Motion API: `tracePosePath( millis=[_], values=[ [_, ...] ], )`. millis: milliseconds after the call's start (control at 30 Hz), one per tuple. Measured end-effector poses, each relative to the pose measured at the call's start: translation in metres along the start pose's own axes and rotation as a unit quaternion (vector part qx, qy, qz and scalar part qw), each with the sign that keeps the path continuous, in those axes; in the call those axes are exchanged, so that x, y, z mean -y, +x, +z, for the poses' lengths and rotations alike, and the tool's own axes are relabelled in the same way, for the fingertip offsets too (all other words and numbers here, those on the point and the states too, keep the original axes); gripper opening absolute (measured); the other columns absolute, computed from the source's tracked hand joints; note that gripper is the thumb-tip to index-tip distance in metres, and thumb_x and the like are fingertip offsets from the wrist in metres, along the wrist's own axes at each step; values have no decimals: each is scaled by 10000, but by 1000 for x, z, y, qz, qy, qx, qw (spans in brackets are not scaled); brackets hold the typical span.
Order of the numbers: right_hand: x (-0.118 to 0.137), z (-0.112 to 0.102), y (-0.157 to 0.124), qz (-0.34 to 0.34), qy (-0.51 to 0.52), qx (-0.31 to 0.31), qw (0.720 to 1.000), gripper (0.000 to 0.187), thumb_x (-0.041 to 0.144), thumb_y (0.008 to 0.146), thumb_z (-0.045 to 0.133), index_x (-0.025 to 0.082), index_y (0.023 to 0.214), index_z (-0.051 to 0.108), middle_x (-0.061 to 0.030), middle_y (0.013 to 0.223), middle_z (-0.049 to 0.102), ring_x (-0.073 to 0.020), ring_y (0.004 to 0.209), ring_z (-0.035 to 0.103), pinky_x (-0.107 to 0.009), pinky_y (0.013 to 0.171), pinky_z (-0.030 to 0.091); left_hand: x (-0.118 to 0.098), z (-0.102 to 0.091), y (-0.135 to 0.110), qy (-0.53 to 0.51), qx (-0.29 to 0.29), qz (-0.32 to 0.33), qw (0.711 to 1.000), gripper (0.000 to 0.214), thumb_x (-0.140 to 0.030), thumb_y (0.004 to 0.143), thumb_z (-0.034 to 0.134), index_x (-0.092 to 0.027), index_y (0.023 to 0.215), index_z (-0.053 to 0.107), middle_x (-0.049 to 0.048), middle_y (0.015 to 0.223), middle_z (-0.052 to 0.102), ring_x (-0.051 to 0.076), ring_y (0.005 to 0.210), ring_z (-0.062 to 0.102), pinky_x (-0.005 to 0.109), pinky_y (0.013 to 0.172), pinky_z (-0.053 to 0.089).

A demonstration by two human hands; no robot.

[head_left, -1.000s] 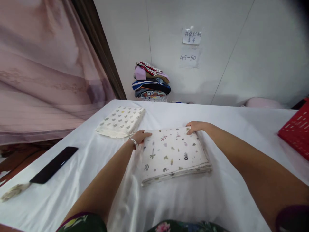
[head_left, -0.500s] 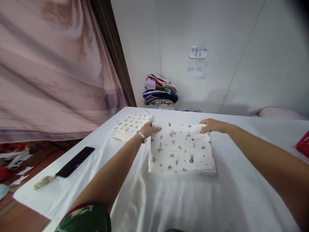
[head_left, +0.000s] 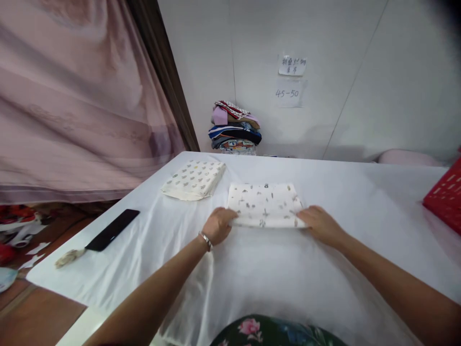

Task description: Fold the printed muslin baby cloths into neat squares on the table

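A folded white cloth (head_left: 266, 204) with small printed plants and figures lies in front of me on the white-covered table (head_left: 281, 274). My left hand (head_left: 218, 225), with a silver bracelet at the wrist, is closed on its near left corner. The near right corner is pinched in my right hand (head_left: 320, 223). Between the two hands the near edge runs straight and looks slightly raised. To the left, beyond my left hand, rests another folded cream cloth (head_left: 194, 179) with a small grey leaf-like print; neither hand touches it.
A black phone (head_left: 113, 229) with a beige tassel lies near the table's left edge. At the far right stands a red basket (head_left: 446, 192). Stacked folded fabrics (head_left: 236, 127) sit against the wall behind the table. A pink curtain (head_left: 79, 105) hangs at the left.
The patterned cloth has gone from a taller folded shape to a shorter one. My hands have moved from its far corners to its near corners. The view has shifted, showing more of the red basket.
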State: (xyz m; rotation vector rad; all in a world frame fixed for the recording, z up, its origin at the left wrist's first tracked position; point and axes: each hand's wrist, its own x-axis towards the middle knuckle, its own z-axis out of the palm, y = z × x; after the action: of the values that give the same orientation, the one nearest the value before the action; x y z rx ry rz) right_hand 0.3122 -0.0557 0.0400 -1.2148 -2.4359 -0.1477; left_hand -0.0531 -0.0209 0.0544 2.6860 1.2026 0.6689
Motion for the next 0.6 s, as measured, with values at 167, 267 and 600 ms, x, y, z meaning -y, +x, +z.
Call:
tracePosePath(
  millis=[167,267,600],
  values=[
    [22,19,-32,15,-10,-24,1000,478,-6,678,371,216,1038,593,-65,993,631,-201,918,557,-423,880,401,-6,24,-34,10,-46,26,999,499,20,524,413,-175,954,576,67,983,634,194,977,557,377,910,412],
    [32,14,-42,5,-9,-23,1000,497,-13,667,384,225,1059,575,-65,996,631,-203,921,563,-455,928,364,-14,17,-44,10,-48,40,998,507,17,519,401,-185,954,564,60,976,630,193,968,555,391,916,407],
    [59,-24,-44,122,145,82,978,506,159,734,475,272,1227,484,-64,1212,545,-238,1134,474,-466,986,330,-28,-7,-46,-77,69,-40,994,358,-137,653,516,-228,992,589,54,1050,623,216,1012,551,393,953,394]
  ],
)
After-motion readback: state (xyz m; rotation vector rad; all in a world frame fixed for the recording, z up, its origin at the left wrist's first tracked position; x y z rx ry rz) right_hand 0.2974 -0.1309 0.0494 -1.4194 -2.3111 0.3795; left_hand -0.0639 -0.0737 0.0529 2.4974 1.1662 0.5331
